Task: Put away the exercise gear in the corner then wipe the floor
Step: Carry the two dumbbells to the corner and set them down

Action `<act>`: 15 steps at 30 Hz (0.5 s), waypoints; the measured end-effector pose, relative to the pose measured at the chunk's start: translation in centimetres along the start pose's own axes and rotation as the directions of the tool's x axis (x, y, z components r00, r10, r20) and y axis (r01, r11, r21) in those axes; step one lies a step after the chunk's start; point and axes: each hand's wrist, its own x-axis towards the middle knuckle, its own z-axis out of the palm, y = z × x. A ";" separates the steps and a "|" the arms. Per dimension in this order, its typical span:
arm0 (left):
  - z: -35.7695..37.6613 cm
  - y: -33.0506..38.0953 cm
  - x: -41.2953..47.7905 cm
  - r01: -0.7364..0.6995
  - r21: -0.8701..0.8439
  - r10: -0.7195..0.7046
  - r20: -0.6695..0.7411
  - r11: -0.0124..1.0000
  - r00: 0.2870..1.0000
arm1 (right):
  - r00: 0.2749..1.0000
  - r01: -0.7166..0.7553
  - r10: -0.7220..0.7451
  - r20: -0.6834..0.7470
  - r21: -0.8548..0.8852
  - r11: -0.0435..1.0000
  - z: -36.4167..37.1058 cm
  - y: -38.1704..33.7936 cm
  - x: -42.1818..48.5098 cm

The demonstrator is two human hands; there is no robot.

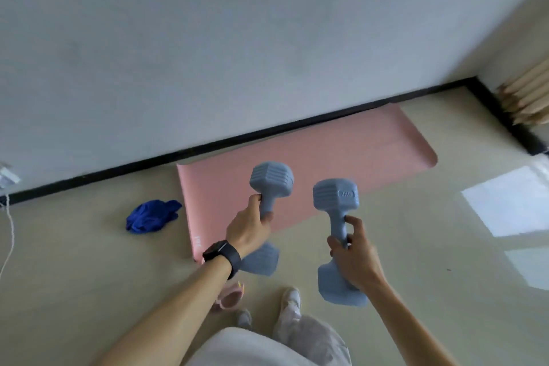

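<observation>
My left hand (pixel 249 227), with a black watch on the wrist, grips the handle of a grey-blue dumbbell (pixel 271 178) held upright above the floor. My right hand (pixel 353 249) holds a second grey-blue dumbbell (pixel 335 196) marked 2KG, also upright. Beyond both lies a pink exercise mat (pixel 312 157), unrolled flat along the wall. A crumpled blue cloth (pixel 151 215) lies on the floor left of the mat.
A black skirting board (pixel 118 171) runs along the grey wall to the room's corner at upper right. Wooden poles (pixel 528 98) lean there. A small pink object (pixel 228 298) lies by my feet. A white cord (pixel 10 235) hangs at far left.
</observation>
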 end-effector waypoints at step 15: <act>0.6 32.5 0.1 -0.574 -0.193 0.585 0.005 0.796 0.811 | 0.823 0.322 -0.081 -0.562 0.346 0.881 -24.8 -2.6 -4.7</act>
